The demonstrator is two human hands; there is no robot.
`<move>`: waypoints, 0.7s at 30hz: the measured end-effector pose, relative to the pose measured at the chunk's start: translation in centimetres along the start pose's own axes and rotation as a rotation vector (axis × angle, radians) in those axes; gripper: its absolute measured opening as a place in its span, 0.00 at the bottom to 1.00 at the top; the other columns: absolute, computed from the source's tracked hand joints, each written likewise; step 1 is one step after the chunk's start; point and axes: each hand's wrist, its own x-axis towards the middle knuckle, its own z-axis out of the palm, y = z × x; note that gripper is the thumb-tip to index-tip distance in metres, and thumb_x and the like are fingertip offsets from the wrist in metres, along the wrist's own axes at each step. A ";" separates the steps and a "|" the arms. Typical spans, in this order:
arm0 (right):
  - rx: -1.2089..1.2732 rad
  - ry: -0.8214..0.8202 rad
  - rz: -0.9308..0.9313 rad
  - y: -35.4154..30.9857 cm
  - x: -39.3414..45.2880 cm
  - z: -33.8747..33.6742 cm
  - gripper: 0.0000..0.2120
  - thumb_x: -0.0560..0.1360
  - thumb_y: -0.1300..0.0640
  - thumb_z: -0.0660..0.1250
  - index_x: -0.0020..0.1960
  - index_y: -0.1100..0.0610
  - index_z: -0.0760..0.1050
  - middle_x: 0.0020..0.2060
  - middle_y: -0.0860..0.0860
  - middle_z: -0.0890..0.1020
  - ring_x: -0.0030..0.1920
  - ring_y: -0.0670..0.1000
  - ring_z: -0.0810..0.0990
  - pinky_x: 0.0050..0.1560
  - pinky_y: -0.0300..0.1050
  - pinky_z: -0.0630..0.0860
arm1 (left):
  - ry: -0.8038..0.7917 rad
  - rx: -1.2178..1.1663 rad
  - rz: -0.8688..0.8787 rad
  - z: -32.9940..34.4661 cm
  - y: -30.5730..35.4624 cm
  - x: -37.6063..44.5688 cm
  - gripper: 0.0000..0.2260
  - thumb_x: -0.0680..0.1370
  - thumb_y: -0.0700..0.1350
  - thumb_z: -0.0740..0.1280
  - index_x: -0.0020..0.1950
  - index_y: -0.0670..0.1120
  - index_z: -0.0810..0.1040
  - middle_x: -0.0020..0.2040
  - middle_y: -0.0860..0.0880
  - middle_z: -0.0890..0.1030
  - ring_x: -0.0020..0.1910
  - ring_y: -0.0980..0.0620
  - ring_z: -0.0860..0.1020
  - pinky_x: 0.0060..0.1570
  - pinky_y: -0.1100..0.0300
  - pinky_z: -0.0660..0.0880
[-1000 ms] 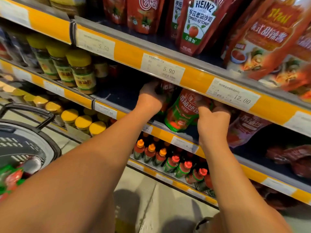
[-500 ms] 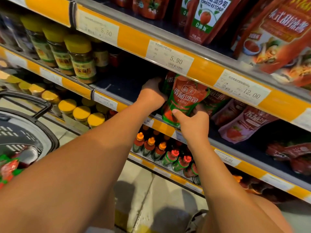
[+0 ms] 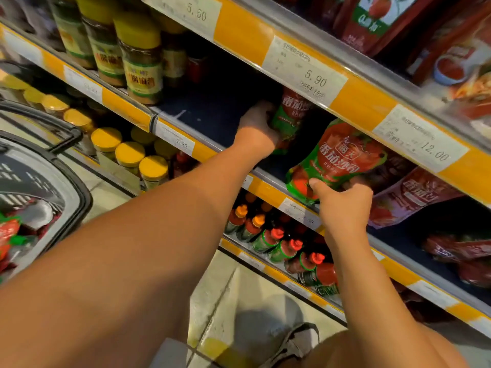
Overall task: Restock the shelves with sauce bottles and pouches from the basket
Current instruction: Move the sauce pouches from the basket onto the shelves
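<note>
Two pouches mid-placement on the middle shelf [image 3: 212, 120]: left hand [image 3: 256, 128] curled around the back pouch [image 3: 289, 115], right hand [image 3: 342, 203] pinching the front pouch [image 3: 337, 158], which probably needs standing upright next.

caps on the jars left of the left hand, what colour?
Yellow caps, clearest in the head view.

Head cam, close in, looks fwd and down at shelves [image 3: 297, 181].
</note>
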 end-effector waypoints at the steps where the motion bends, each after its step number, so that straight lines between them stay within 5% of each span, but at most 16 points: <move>1: 0.001 0.010 0.016 0.2 0.0 -0.3 0.20 0.68 0.52 0.82 0.51 0.64 0.80 0.46 0.59 0.85 0.45 0.57 0.85 0.45 0.57 0.83 | 0.001 -0.026 0.000 0.1 0.0 0.1 0.28 0.72 0.44 0.78 0.71 0.46 0.76 0.66 0.46 0.81 0.65 0.45 0.79 0.61 0.58 0.75; 3: -0.002 0.014 0.022 0.3 -0.2 -0.8 0.20 0.68 0.52 0.82 0.49 0.63 0.79 0.48 0.61 0.85 0.48 0.57 0.85 0.45 0.57 0.82 | 0.000 -0.070 0.003 0.4 -0.2 0.2 0.27 0.73 0.42 0.77 0.71 0.47 0.76 0.66 0.46 0.81 0.65 0.45 0.79 0.64 0.55 0.76; 7: -0.037 -0.002 -0.032 0.3 -0.7 -1.6 0.12 0.69 0.50 0.81 0.43 0.48 0.78 0.39 0.42 0.84 0.39 0.37 0.82 0.38 0.42 0.74 | -0.002 -0.108 -0.008 1.1 -0.3 0.5 0.26 0.75 0.44 0.76 0.73 0.47 0.77 0.67 0.46 0.81 0.66 0.46 0.79 0.66 0.55 0.76; 15: -0.127 0.006 -0.129 1.3 -1.0 -1.7 0.12 0.71 0.49 0.80 0.47 0.44 0.78 0.42 0.35 0.84 0.42 0.37 0.82 0.40 0.37 0.73 | 0.015 -0.212 0.019 3.0 0.2 0.4 0.20 0.76 0.41 0.75 0.68 0.44 0.79 0.64 0.44 0.82 0.64 0.46 0.79 0.63 0.57 0.76; 21: -0.172 0.046 -0.149 1.7 -0.4 -1.3 0.14 0.70 0.48 0.80 0.42 0.49 0.75 0.29 0.33 0.78 0.28 0.40 0.74 0.28 0.34 0.66 | 0.028 -0.157 0.069 4.2 0.9 1.2 0.12 0.79 0.42 0.72 0.62 0.44 0.82 0.60 0.46 0.84 0.60 0.47 0.82 0.61 0.56 0.78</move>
